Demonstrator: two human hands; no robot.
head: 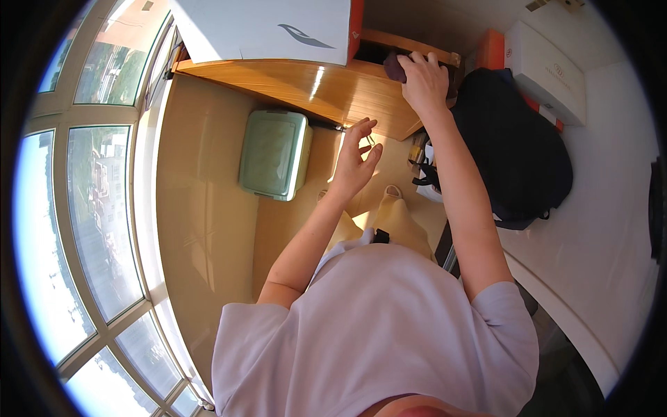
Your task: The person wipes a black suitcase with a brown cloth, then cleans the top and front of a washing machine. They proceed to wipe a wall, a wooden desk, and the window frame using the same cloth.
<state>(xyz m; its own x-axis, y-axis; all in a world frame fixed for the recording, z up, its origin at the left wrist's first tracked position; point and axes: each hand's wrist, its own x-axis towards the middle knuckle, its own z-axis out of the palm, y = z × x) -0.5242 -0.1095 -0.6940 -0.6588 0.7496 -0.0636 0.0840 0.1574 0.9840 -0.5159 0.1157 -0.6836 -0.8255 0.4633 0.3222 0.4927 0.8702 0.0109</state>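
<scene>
My right hand (424, 81) is closed around a dark maroon piece of cloth (394, 68). It holds the cloth over a dark opening at the right end of a wooden cabinet (292, 78). How far that opening reaches down cannot be seen. Lower and to the left, my left hand (354, 164) hovers in front of the cabinet with its fingers apart. A small thin loop (371, 139) shows between its thumb and fingers; whether the hand touches it is unclear.
A large white box (266, 31) sits on the cabinet. On the floor at left stands a green lidded storage bin (273, 154). A black backpack (513, 151) and a white carton (547, 73) rest on the white desk (589, 208) at right. Windows (104, 208) line the left side.
</scene>
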